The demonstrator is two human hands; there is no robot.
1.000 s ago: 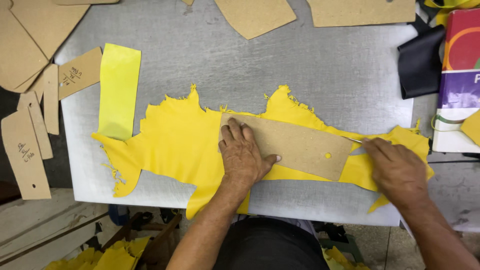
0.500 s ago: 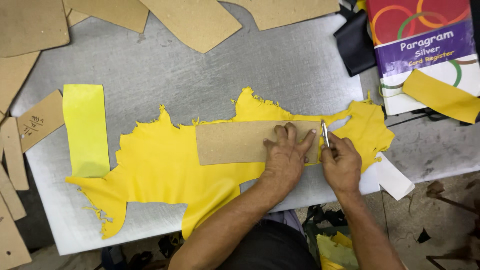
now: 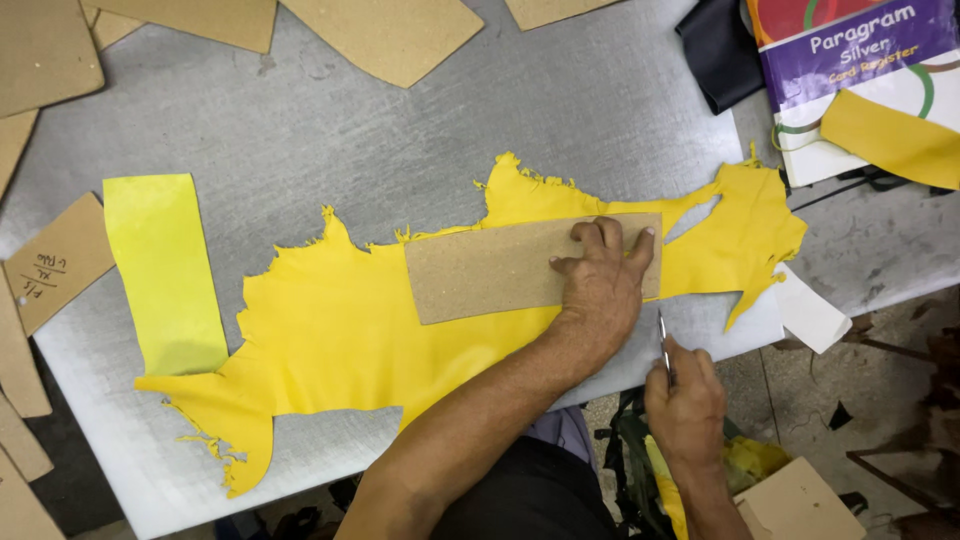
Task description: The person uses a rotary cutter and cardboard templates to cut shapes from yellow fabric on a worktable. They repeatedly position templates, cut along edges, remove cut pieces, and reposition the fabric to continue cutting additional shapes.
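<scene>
The left hand (image 3: 600, 285) lies flat, fingers spread wide, pressing the right end of a brown cardboard template (image 3: 500, 268) onto a ragged yellow leather hide (image 3: 340, 330). The template is a long rectangle, slightly tilted, resting wholly on the hide; its right short edge lies just beside a slit cut into the leather. The hide stretches from near the desk's front-left corner across to its right edge, where its ragged end reaches the desk's boundary. Its lower margin runs close to the front edge of the grey desk (image 3: 400, 130).

The right hand (image 3: 685, 405) is closed around a thin metal-bladed knife (image 3: 663, 345), blade pointing up. It hovers off the desk's front edge, just below the template's right corner, apart from the leather.

A cut yellow leather strip (image 3: 160, 270) lies upright toward the left edge, its lower end touching the hide. Loose cardboard patterns (image 3: 380, 30) crowd the back edge and the left edge. The widest open room is the bare middle of the desk behind the hide. At the back-right corner sit a dark leather piece (image 3: 720, 50) and a printed box (image 3: 860, 70) with another yellow piece (image 3: 890, 135) on it. A white scrap (image 3: 810, 312) overhangs the right front corner.
</scene>
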